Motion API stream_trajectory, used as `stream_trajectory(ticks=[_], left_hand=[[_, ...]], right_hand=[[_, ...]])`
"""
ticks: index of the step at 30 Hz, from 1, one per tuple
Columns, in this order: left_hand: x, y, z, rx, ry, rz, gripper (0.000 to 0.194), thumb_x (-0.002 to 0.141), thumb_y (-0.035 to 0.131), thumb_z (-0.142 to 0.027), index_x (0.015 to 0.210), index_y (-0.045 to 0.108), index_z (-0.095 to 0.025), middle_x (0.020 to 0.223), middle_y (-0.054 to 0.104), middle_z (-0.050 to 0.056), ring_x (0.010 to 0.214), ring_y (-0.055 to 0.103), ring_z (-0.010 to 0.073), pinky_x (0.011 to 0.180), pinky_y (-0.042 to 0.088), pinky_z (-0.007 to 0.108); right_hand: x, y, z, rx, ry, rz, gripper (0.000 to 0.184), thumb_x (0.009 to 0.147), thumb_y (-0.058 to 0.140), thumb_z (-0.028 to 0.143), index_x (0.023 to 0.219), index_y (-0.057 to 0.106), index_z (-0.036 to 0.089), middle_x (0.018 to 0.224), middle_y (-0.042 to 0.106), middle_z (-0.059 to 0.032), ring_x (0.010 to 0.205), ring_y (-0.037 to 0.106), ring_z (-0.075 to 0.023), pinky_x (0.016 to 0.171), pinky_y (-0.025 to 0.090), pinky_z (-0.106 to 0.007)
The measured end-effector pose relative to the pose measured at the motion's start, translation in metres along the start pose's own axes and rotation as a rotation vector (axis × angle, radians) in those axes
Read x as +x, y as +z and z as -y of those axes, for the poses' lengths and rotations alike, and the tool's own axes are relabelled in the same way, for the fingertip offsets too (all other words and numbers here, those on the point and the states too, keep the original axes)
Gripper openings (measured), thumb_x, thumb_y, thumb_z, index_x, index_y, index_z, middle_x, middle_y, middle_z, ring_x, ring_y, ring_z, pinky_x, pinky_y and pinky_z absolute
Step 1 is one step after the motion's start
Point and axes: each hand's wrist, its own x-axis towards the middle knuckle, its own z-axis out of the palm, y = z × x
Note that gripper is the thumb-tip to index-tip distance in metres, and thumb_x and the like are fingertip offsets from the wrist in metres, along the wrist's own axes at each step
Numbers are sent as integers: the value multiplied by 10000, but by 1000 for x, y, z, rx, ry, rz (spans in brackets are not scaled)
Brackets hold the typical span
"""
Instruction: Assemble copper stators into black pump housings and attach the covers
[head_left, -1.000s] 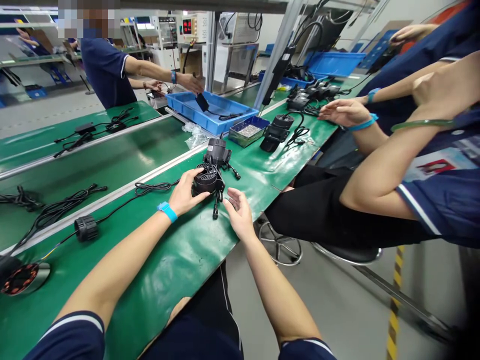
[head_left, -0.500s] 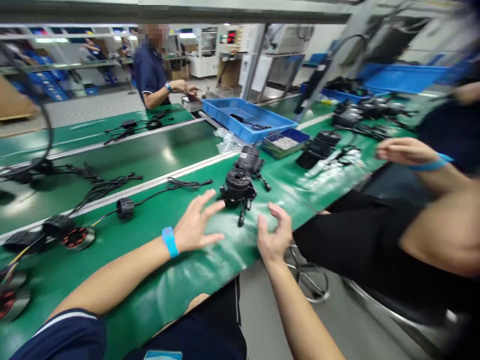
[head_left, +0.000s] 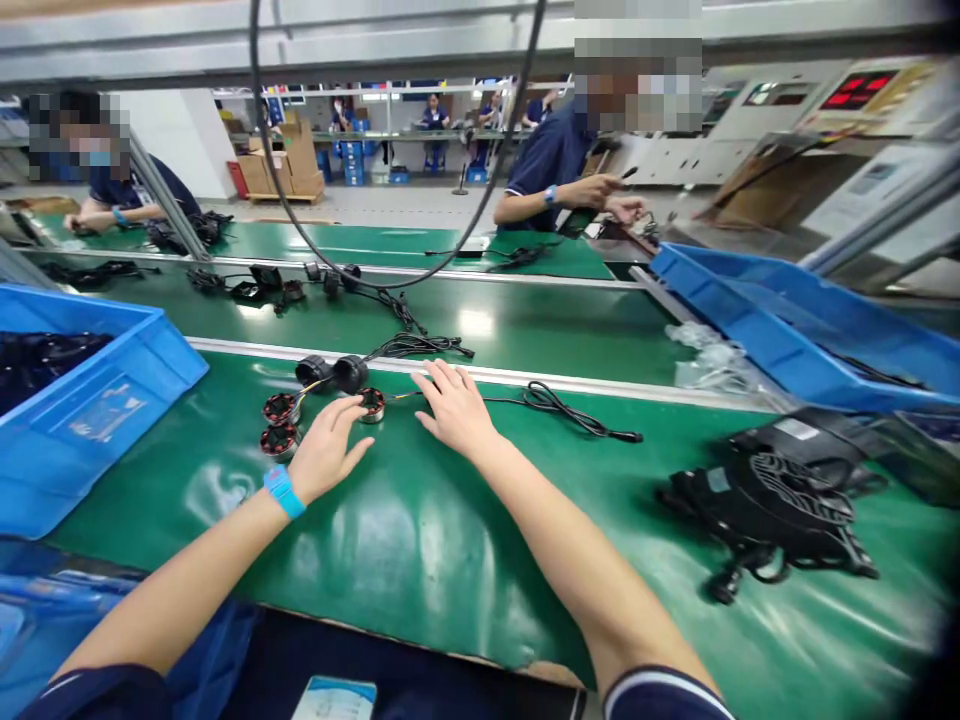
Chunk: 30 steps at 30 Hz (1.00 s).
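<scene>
My left hand, a blue band at its wrist, is open, fingertips at a round motor part with a metal rim and a red-and-black inside. My right hand is open too, palm down over the wires running from that part; whatever lies under the palm is hidden. A coiled black cable emerges on its right side. Left of my hands lie two similar motor parts, and behind them black round caps with cables.
A blue bin of dark parts stands at the left. Black fan-like assemblies sit at the right, before a blue tray. A cable loop hangs overhead. Co-workers sit or stand across the green bench.
My view has swung left. Both hands have moved away from the black assemblies on the right to the motor parts and wires. The blue bin has come into view.
</scene>
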Motion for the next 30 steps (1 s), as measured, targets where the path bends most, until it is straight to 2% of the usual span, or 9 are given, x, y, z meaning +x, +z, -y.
stream_trajectory(ticks=[2, 4, 7, 10, 13, 17, 21, 26, 30], left_hand=[[10, 9, 13, -10, 34, 65, 450, 973, 606, -287, 1371, 423, -184, 1403, 528, 168, 1325, 525, 293, 1136, 439, 497], [21, 19, 21, -23, 34, 135, 490, 945, 642, -274, 1371, 430, -156, 1344, 574, 167, 1255, 574, 304, 1065, 473, 492], [32, 26, 27, -76, 51, 250, 403, 930, 678, -267, 1270, 500, -144, 1177, 656, 123, 1069, 647, 286, 896, 490, 438], [28, 20, 23, -203, 170, 393, 299, 920, 725, -334, 1111, 558, -177, 1060, 682, 44, 940, 661, 211, 818, 438, 351], [11, 8, 13, -332, 250, 480, 229, 965, 681, -374, 1057, 582, -189, 1071, 676, 34, 952, 648, 177, 821, 397, 316], [-8, -4, -1, -449, 239, 503, 95, 1029, 576, -287, 1062, 627, -214, 1130, 657, 38, 1070, 623, 169, 873, 369, 307], [-12, -3, -8, -512, 205, 481, 109, 991, 562, -153, 947, 646, -208, 1075, 648, 24, 1026, 607, 167, 856, 361, 318], [-14, -4, -16, -511, 163, 415, 118, 910, 623, -83, 838, 604, -175, 1086, 656, 40, 1043, 611, 176, 919, 419, 313], [-11, -45, -7, -411, 186, 336, 337, 877, 779, -423, 1103, 649, -210, 1404, 572, 102, 1235, 574, 252, 1041, 427, 371]], right_hand=[[21, 3, 3, -9, 35, 71, 411, 786, 726, 142, 1193, 682, 109, 1487, 509, -233, 1456, 370, -432, 1217, 156, -639], [22, -3, 9, 14, 60, 188, 104, 813, 682, 146, 909, 713, 121, 1158, 694, -229, 1222, 583, -420, 1119, 313, -636], [-7, -23, 25, 147, 62, 411, 228, 901, 614, 256, 697, 651, 161, 736, 686, -107, 767, 662, -264, 830, 500, -445], [-51, -36, 41, 448, 52, 654, 226, 970, 570, 373, 965, 707, 194, 768, 718, -20, 609, 580, -134, 615, 438, -257], [-92, -27, 51, 1046, 230, 788, 478, 969, 607, 388, 1394, 506, 193, 871, 749, -20, 552, 475, -83, 533, 328, -206], [-126, -1, 58, 1619, 403, 692, 637, 923, 713, 368, 1437, 379, 195, 906, 710, -39, 731, 656, -125, 684, 461, -230], [-131, 9, 64, 1788, 439, 565, 496, 856, 791, 299, 1203, 446, 220, 1259, 572, -76, 846, 723, -139, 796, 531, -266], [-126, 6, 71, 1644, 503, 561, 463, 863, 780, 416, 1152, 475, 220, 1288, 583, -103, 941, 713, -177, 834, 569, -316], [-120, 8, 60, 1050, 497, 367, 425, 995, 523, 584, 1221, 549, 226, 1177, 679, -130, 1095, 696, -236, 962, 579, -414]])
